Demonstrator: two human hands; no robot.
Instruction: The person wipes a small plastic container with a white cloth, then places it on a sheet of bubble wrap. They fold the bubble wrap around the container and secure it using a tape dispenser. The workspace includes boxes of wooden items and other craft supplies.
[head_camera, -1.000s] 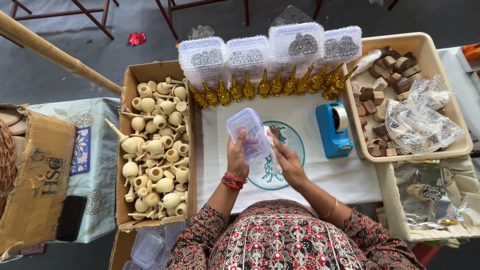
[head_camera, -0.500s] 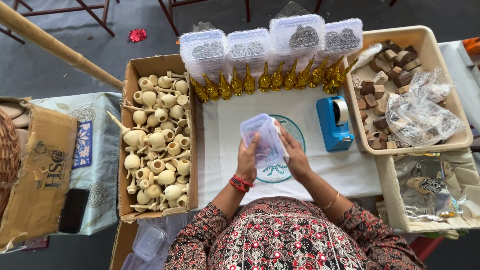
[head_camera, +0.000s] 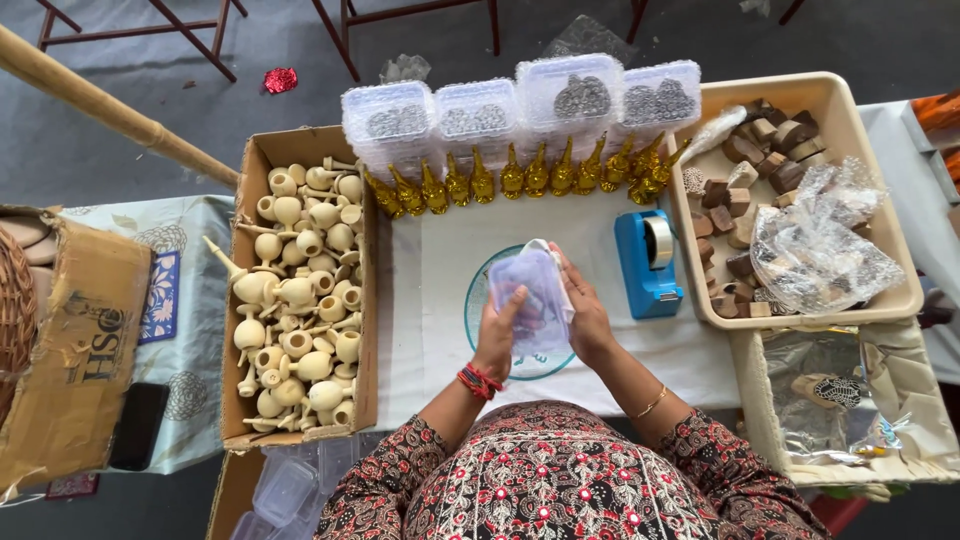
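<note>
My fingers (head_camera: 508, 310) clasp a clear plastic box (head_camera: 532, 300); four lidded clear boxes (head_camera: 520, 105) stand beyond them, and a brown cardboard carton (head_camera: 300, 290) sits left.

You have bare cloth (head_camera: 430, 300) left of your hands; the carton (head_camera: 300, 290), gold figures (head_camera: 520, 178) and tape dispenser (head_camera: 648, 262) hem you in.

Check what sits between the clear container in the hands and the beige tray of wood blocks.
Head view: a blue tape dispenser stands on the white cloth between the clear container and the beige tray; nothing else.
</note>
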